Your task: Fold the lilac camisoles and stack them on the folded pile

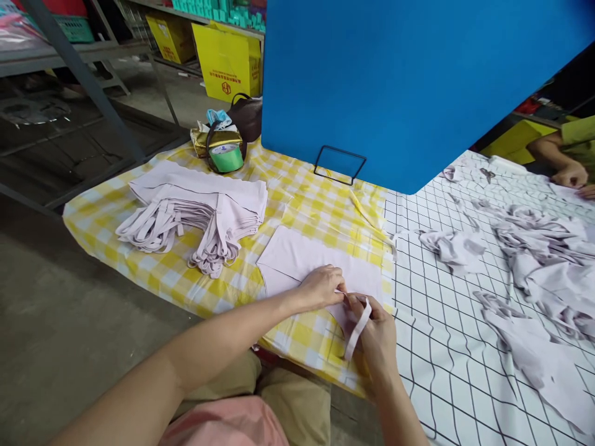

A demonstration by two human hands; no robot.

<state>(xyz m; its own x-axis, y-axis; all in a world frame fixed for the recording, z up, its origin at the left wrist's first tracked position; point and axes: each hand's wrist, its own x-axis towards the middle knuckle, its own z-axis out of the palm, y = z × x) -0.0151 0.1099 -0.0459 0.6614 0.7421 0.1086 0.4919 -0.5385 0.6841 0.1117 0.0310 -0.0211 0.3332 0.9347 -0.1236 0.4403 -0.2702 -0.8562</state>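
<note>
A pale lilac strappy garment [304, 255], like a camisole, lies flat on the yellow checked cloth in front of me. My left hand [321, 287] is closed in a pinch on the garment's lower edge. Close beside it, my right hand [379, 331] pinches the same edge near the strap. The loose strap [357, 331] loops up and hangs over my right fingers. Exactly what lies between the fingertips is hidden. To the left, a neat stack of matching garments [199, 186] rests with its looped straps [151, 226] toward me.
A blue panel [372, 80] stands upright behind, with a black wire frame [340, 166] at its base. Green tape [226, 158] sits at the back left. Crumpled lilac garments [543, 254] cover the white grid cloth [432, 353]. Another person's hand [571, 175] works at far right.
</note>
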